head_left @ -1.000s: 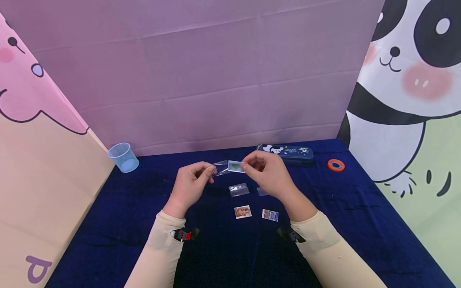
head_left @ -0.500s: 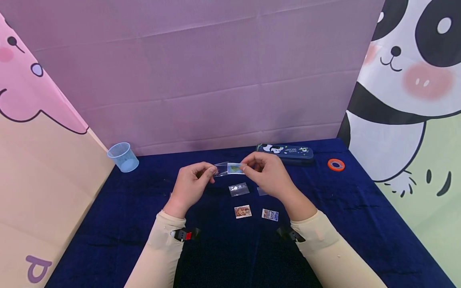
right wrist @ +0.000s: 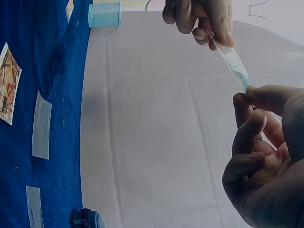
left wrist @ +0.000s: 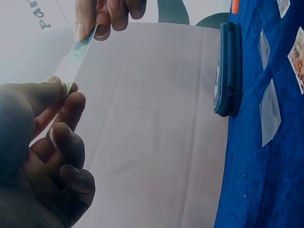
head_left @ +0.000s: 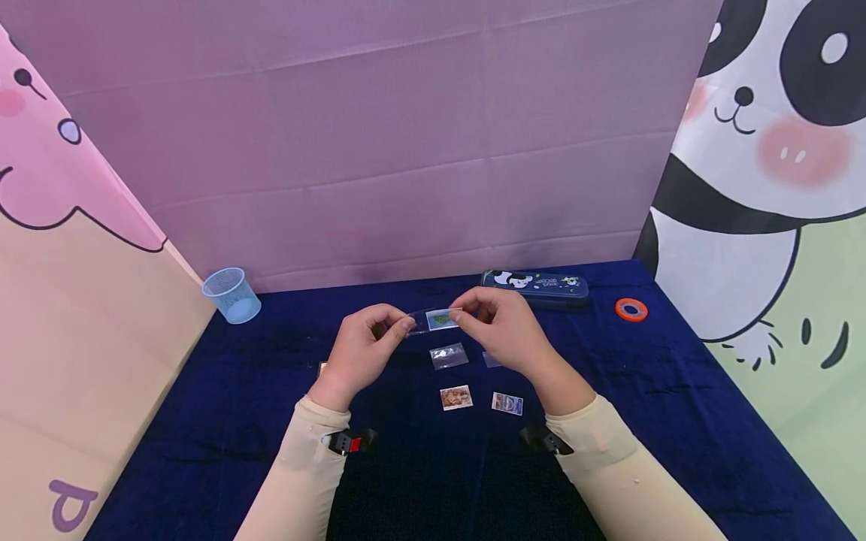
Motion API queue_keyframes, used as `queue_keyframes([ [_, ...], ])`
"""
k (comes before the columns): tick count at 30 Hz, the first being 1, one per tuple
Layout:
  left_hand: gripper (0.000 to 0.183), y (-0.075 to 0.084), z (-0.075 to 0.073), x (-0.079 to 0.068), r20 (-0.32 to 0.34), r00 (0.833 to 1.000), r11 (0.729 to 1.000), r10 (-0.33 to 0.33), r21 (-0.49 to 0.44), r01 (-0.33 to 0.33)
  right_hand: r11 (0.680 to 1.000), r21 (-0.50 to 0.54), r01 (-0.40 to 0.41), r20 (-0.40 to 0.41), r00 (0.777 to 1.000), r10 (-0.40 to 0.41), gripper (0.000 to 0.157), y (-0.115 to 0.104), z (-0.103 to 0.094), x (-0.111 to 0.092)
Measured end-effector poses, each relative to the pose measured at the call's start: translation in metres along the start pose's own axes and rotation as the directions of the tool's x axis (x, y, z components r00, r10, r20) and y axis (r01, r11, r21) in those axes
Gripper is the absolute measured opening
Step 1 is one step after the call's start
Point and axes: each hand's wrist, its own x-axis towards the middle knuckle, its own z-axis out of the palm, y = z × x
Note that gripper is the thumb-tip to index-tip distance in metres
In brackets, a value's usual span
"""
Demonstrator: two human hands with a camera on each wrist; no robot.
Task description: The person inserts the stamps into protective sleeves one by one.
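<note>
Between both hands, above the table, hang a small clear plastic sleeve [head_left: 419, 323] and a stamp [head_left: 441, 319] with a white border and a blue-green picture. My left hand [head_left: 368, 347] pinches the sleeve's left end between thumb and forefinger. At the other end, my right hand [head_left: 506, 332] pinches the stamp's right edge. In the right wrist view the stamp [right wrist: 241, 77] seems to overlap the sleeve [right wrist: 227, 54]; how deep it sits inside is unclear. Below lie another clear sleeve [head_left: 449, 357], a brown stamp [head_left: 456, 397] and a blue stamp [head_left: 507, 404].
A second loose sleeve [head_left: 493, 361] lies partly behind my right hand. At the back are a blue mesh cup [head_left: 232, 296], a panda pencil case [head_left: 541, 288] and an orange tape roll [head_left: 631, 309]. Another stamp [right wrist: 70, 9] lies left, mostly hidden by my left wrist.
My left hand has shifted slightly right, bringing the sleeve closer to the right hand, and less sleeve shows left of the stamp. The sleeve and stamp have tilted a little. My right hand barely moved.
</note>
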Motion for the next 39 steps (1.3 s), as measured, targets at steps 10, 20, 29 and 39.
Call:
queue_keyframes([
  [10,0.014,0.0012,0.0001,-0.0003,-0.004,1.0,1.0,0.001,-0.013,-0.001,1.0,0.013,-0.005,0.023,1.0,0.005,0.009,-0.0011,0.0015,-0.0004],
  [20,0.015,0.0054,0.0005,0.0004,0.0,1.0,1.0,0.005,-0.025,-0.005,0.999,0.033,-0.004,0.042,0.999,0.003,0.008,-0.0026,0.0037,-0.0016],
  [29,0.015,0.0061,0.0011,0.0005,0.007,1.0,1.0,-0.006,-0.03,0.006,0.999,0.035,-0.004,0.052,0.999,0.002,0.009,-0.0049,0.0043,-0.002],
  [39,0.015,0.0054,-0.0001,0.0005,-0.001,1.0,1.0,0.004,-0.027,-0.004,1.0,0.004,0.007,0.019,1.0,-0.007,0.01,-0.0004,0.0032,-0.0001],
])
